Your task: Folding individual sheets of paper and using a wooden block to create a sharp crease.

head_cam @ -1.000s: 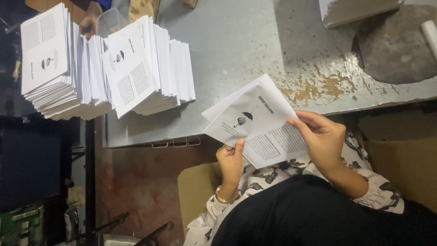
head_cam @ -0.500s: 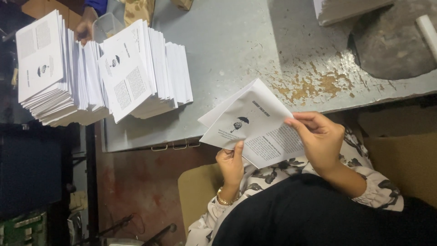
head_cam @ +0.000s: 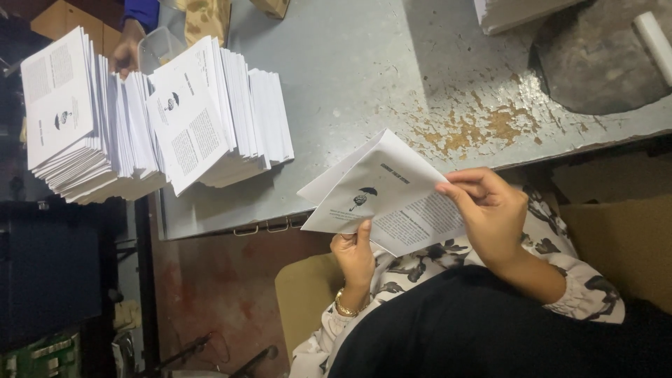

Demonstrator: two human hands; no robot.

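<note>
A white printed sheet (head_cam: pixel 381 192), folded, with a small black umbrella picture and blocks of text, is held over the near edge of the grey metal table (head_cam: pixel 350 77). My left hand (head_cam: pixel 355 253), with a gold bracelet at the wrist, pinches its lower edge. My right hand (head_cam: pixel 490 210) grips its right side, fingers curled over the fold. Both hands are above my lap, which shows a flower-patterned sleeve and black cloth.
Two tall, fanned stacks of the same folded sheets (head_cam: pixel 210 115) (head_cam: pixel 70 119) stand at the table's left end. Another person's hand (head_cam: pixel 126 52) with a blue sleeve touches the far stack. A clear plastic tub (head_cam: pixel 157 49), a dark round slab (head_cam: pixel 595 59) and a cardboard box (head_cam: pixel 623 238) are nearby.
The sheet stays held in both hands and has shifted slightly lower and toward me. The stacks and the other person's hand have barely moved.
</note>
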